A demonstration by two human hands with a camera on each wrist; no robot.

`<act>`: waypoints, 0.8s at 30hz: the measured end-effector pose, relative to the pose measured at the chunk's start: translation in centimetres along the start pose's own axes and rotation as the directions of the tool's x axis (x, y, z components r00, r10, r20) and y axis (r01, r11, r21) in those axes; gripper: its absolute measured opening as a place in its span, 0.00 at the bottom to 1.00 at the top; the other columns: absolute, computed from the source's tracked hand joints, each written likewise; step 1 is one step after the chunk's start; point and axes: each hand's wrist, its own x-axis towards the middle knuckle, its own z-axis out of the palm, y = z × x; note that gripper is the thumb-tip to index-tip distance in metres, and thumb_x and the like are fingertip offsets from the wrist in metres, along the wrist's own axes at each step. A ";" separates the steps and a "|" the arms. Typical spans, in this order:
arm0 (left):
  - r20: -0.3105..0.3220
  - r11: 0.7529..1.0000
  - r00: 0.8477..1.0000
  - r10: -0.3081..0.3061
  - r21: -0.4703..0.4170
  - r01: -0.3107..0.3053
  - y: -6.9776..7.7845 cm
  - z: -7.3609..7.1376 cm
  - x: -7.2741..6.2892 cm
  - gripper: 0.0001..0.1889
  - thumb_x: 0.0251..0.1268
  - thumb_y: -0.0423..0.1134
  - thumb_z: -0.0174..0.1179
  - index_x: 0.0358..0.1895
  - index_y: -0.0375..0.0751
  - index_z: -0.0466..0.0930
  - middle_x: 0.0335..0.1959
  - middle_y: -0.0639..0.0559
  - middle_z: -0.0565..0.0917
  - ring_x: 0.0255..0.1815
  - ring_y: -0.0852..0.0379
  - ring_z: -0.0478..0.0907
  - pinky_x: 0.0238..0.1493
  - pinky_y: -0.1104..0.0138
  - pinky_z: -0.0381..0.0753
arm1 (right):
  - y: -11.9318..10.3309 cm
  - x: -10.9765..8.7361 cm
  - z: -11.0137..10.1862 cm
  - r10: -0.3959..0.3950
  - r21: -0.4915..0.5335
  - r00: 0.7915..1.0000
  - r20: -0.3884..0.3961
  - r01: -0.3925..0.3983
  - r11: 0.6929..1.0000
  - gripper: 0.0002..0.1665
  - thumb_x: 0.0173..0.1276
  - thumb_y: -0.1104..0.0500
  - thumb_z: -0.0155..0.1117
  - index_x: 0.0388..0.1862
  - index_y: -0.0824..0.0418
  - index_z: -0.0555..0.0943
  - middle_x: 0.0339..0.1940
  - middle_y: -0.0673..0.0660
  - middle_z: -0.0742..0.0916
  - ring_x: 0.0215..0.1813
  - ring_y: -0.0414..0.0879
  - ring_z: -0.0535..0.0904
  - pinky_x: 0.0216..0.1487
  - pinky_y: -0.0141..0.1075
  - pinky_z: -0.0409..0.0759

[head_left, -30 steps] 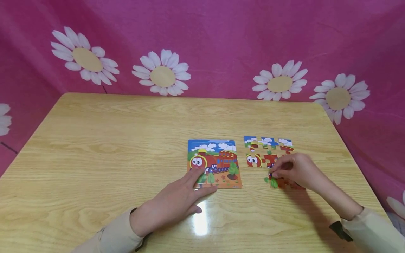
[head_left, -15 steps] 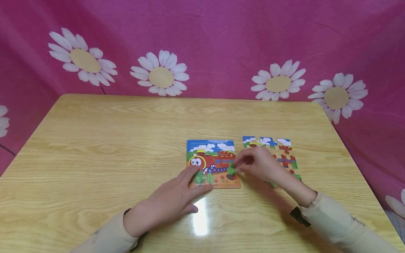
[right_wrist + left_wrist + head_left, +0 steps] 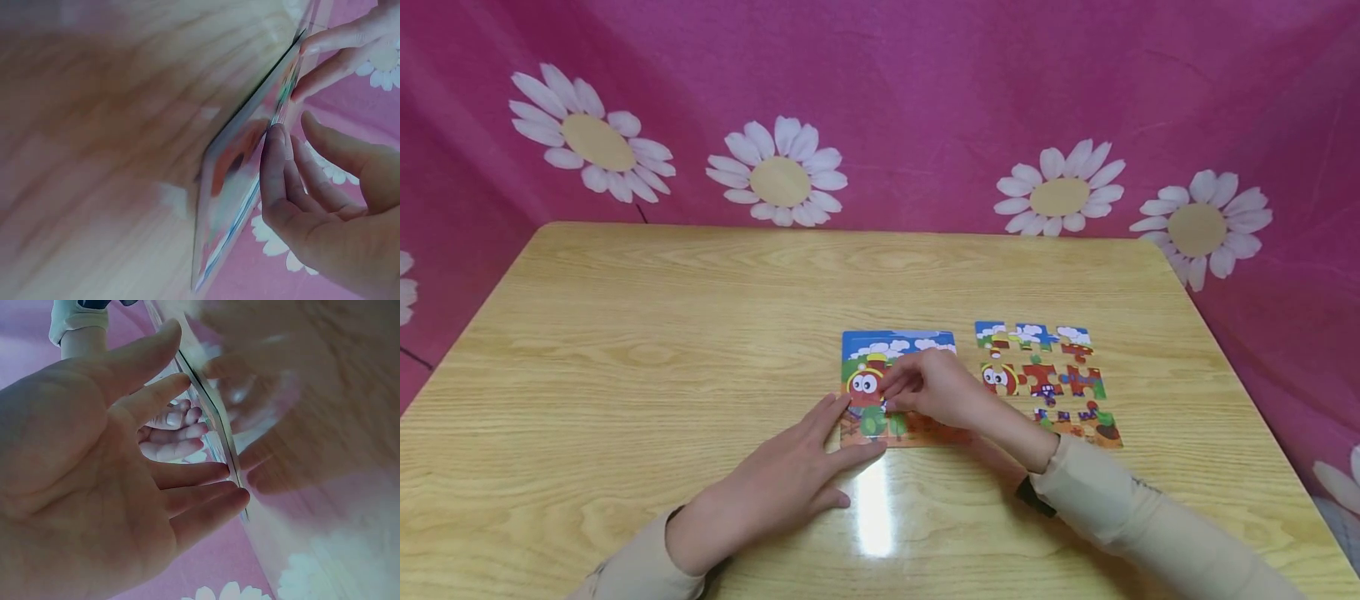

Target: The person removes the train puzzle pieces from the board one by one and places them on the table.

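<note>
A square puzzle board [image 3: 901,343] with a red cartoon train lies on the table. My left hand [image 3: 775,492] has its fingers spread, their tips at the board's left and lower edges. Reaching over the board, my right hand [image 3: 943,392] brings bent fingertips to its lower left, beside a puzzle piece [image 3: 872,422] with a green bush. In the right wrist view, the fingers of the right hand [image 3: 331,181] touch the board [image 3: 237,162], and the thumb stays apart from them. No held piece shows there. The left wrist view shows the left hand [image 3: 125,444] with fingers extended at the board edge.
Several loose puzzle pieces [image 3: 1041,379] lie in rows right of the board, with no piece at their lower-left corner. The wooden table [image 3: 685,333] reaches back to a pink curtain [image 3: 910,100] with white daisies.
My right hand has moved left from the loose pieces onto the board, leaving the lower-row pieces on the table. My left hand has slid slightly left along the board.
</note>
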 end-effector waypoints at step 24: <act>-0.031 0.997 0.999 0.035 0.068 -0.033 -0.1 0.4 -0.1 0.33 0.61 0.47 0.68 0.71 0.58 0.70 0.72 0.30 0.58 0.70 0.34 0.62 0.58 0.51 0.75 | -1.0 0.6 1.2 0.000 -0.003 0.997 -0.071 0.000 1.000 0.06 0.58 0.64 0.75 0.33 0.59 0.85 0.24 0.46 0.84 0.29 0.38 0.78 0.34 0.31 0.77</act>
